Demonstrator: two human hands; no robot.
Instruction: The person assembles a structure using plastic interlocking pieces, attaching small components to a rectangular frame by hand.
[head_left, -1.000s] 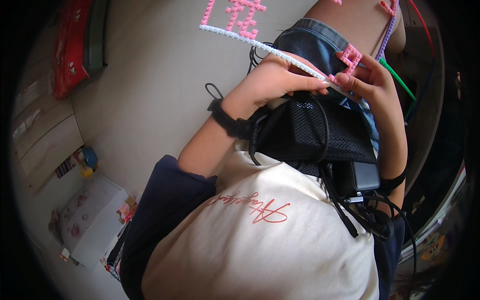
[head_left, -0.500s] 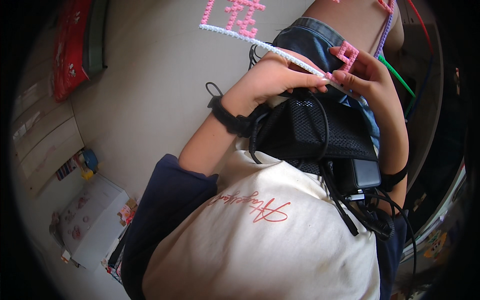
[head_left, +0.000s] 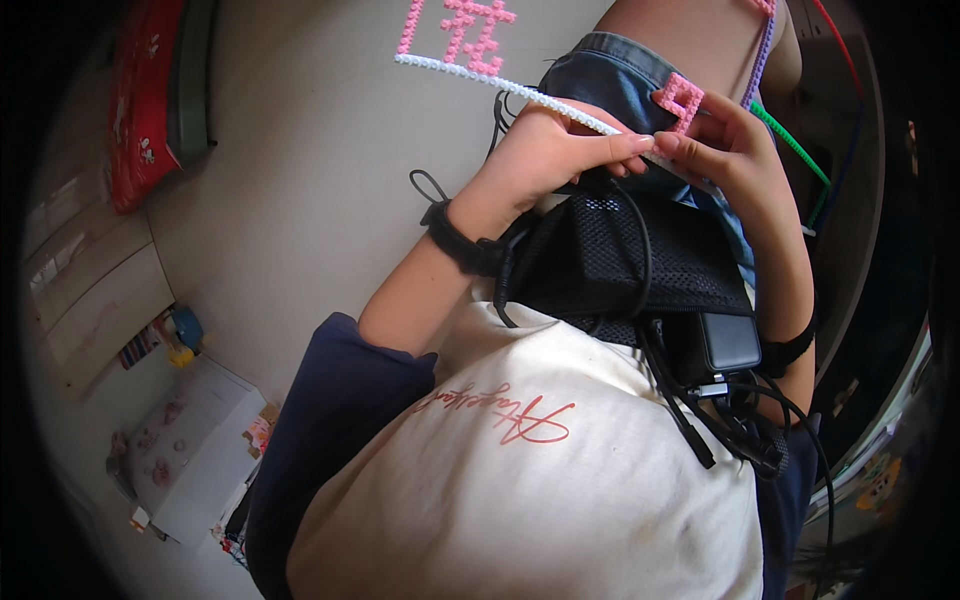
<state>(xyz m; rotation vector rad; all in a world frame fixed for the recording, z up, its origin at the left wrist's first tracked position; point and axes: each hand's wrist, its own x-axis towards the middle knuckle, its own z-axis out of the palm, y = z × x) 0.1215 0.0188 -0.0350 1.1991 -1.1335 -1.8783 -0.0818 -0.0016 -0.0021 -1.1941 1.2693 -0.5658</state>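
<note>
Pink bead lattice (head_left: pixel 485 68) seen upper left, above white beaded strip (head_left: pixel 520 90). Strip is clamped between fingers of left hand (head_left: pixel 570 145), by denim shorts (head_left: pixel 600 75). Pink square-looped bead piece (head_left: pixel 688 112) is pinched in right hand's (head_left: pixel 735 150) fingers; contact with strip hidden by fingertips. Purple strip (head_left: pixel 763 60), then green strip (head_left: pixel 790 140).

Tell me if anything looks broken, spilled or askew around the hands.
Nothing stands out. The white beaded strip slants, but the left hand is holding it; the right hand holds the small pink beaded piece. No break or spill shows.
</note>
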